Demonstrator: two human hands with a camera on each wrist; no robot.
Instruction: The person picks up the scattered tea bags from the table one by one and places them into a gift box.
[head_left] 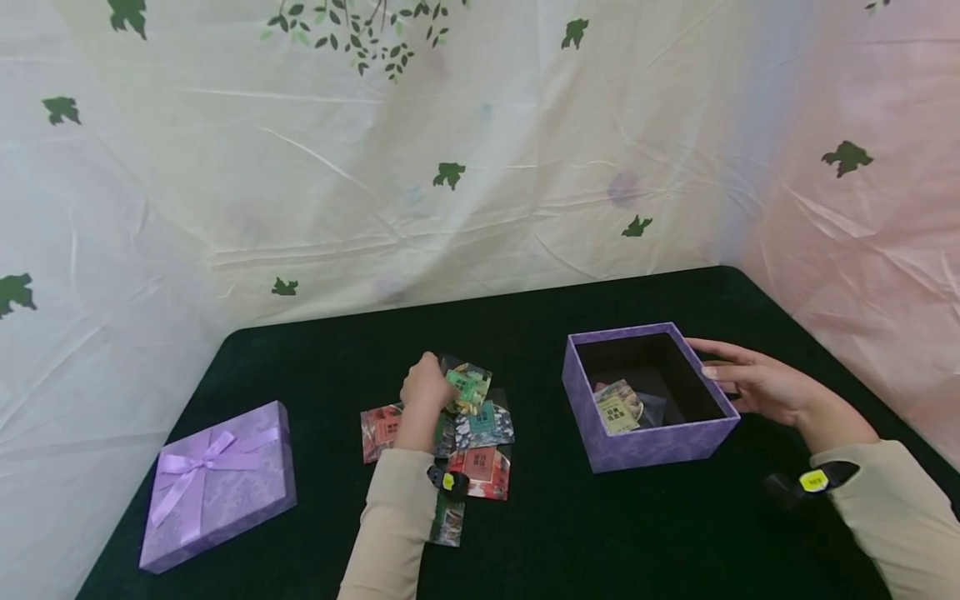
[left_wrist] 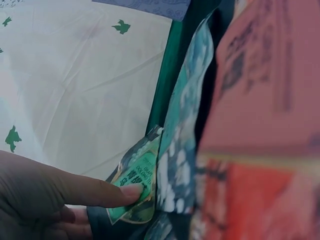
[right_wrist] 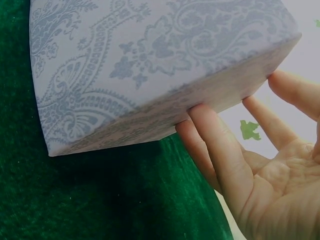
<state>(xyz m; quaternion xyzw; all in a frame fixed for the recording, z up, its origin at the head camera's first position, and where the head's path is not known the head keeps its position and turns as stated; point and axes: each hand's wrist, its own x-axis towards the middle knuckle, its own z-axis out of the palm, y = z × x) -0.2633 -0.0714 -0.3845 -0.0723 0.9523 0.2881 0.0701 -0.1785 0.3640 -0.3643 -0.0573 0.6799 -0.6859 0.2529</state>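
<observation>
On the dark green cloth-covered table (head_left: 562, 533), near the middle, a small flat packet with a bright green label and a glossy printed face (head_left: 467, 387) lies at the far end of a loose cluster of similar packets. The left hand (head_left: 428, 385) pinches this packet, the thumb laid flat over the label and the other fingers curled at its edge; whether it is clear of the cloth I cannot tell. Close by are a flat packet with a teal label (head_left: 482, 423), a flat packet with a red label and red printed face (head_left: 487, 473) and another reddish flat packet (head_left: 377, 429). The right hand (head_left: 772, 387) has its fingers spread, tips touching the outer side wall of an open purple patterned box with a dark interior (head_left: 660, 450); a flat packet with a yellow-green label (head_left: 617, 414) rests inside. Well apart, on the left, sits a purple patterned lid with a lilac ribbon bow (head_left: 258, 483). The green-labelled packet should handle as light and pliable, its sheen suggesting a slippery film, so a thumb-and-finger pinch near one edge looks best. The box seems light but fairly stiff, probably cardboard, and is better steadied by a wall than squeezed.
</observation>
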